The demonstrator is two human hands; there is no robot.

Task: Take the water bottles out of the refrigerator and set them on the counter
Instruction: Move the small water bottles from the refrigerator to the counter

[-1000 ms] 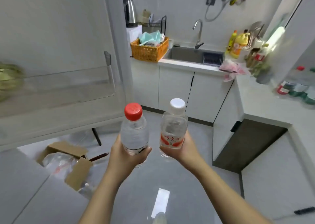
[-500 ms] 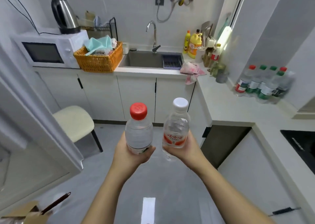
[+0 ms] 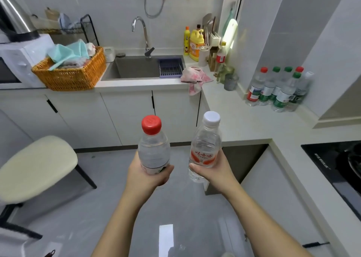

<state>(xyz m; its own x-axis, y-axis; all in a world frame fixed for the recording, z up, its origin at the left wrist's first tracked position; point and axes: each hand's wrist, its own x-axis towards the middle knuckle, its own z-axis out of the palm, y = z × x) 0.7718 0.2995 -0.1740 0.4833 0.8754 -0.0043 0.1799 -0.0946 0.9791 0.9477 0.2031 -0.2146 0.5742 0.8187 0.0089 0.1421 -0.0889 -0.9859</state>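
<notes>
Upright above the floor, the red-capped bottle (image 3: 153, 149) sat gripped low in the left hand's (image 3: 145, 175) curled fingers, the white-capped bottle (image 3: 205, 147) likewise in the right hand (image 3: 215, 173).

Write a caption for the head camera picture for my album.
Left hand holds a red-capped bottle, right hand a white-capped bottle, before a counter with bottles standing on it.

Home kitchen: sink (image 3: 140, 69), microwave (image 3: 17, 65), counter (image 3: 244, 124).
</notes>
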